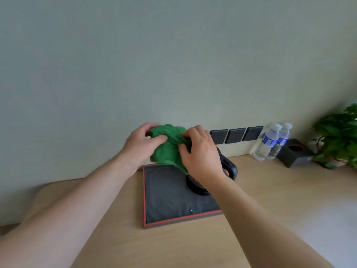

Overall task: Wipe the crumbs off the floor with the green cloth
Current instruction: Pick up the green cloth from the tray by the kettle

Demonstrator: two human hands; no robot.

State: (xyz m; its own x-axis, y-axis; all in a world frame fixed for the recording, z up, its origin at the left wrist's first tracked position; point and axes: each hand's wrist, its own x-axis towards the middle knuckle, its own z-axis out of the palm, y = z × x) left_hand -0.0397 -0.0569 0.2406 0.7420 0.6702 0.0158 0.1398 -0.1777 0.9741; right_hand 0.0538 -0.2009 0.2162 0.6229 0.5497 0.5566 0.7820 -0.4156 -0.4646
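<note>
- The left hand (144, 141) and right hand (200, 151) both pinch the green cloth (168, 147), fingers closed on its folds, probably bunching it into a pad for wiping.
- The cloth hangs in the air above the far edge of a dark tray (168, 192) on the wooden desk (270, 190).
- A black kettle (228, 167) sits behind the right hand.
- No floor or crumbs show; wiping seems not yet begun.

Green cloth (170, 147) soft, matt; wood-look desk (270, 190) smooth; bottles (270, 142) clear plastic.
</note>
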